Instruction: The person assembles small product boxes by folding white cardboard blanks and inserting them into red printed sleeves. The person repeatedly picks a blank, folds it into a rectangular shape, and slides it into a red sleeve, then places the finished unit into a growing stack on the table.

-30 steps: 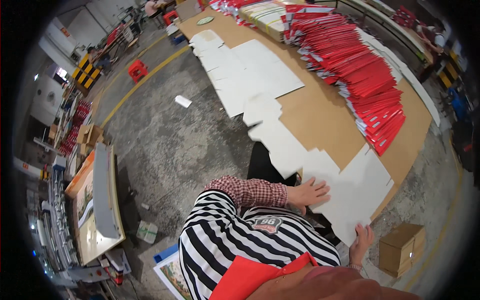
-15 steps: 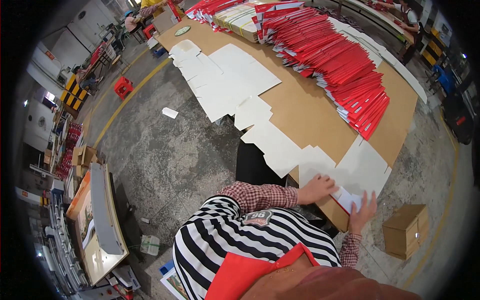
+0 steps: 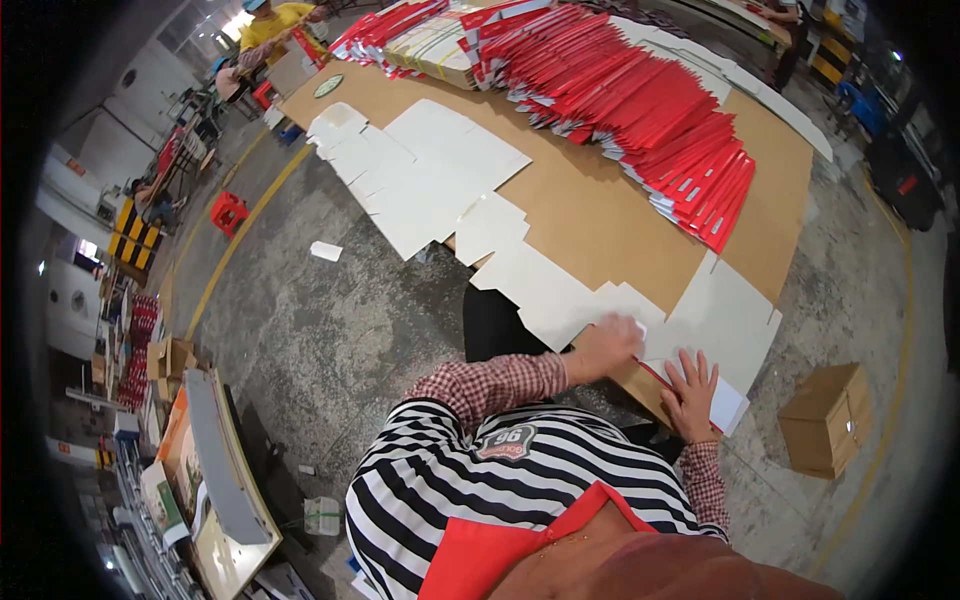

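A folded white paper piece with a red edge lies along the near corner of the table, on top of white cardboard sheets. My right hand rests flat on that piece with its fingers spread. At the other end of the piece is my left hand, smeared by motion, so its fingers cannot be made out. Beyond both hands, a long overlapping row of red-and-white folded pieces fans across the tan tabletop.
A strapped stack and a round green-and-white item sit at the table's far end. On the floor stand a brown carton at right and a red stool at left. A person in yellow is at the far left.
My right hand has flattened onto the folded piece, which now extends farther right past it. My left hand has moved slightly left and up. The whole view has shifted a little.
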Tool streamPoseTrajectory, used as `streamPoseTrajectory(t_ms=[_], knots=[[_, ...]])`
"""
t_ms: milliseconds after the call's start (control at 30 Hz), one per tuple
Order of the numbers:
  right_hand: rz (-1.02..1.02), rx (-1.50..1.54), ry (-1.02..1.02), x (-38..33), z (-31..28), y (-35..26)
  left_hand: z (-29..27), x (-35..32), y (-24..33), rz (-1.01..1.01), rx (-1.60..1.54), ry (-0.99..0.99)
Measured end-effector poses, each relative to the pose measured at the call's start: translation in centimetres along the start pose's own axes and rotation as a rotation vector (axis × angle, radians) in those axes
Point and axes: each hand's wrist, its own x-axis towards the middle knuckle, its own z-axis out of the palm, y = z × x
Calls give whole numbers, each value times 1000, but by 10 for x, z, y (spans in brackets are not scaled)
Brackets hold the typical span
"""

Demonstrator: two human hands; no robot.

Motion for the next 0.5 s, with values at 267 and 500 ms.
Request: streamPoseTrajectory(t_ms=[267,500], knots=[[1010,943,1196,-103,0,29,-4,8,41,88,-127,-119],[653,1411,939,-82,20,65,28,34,78,217,-351,-100]])
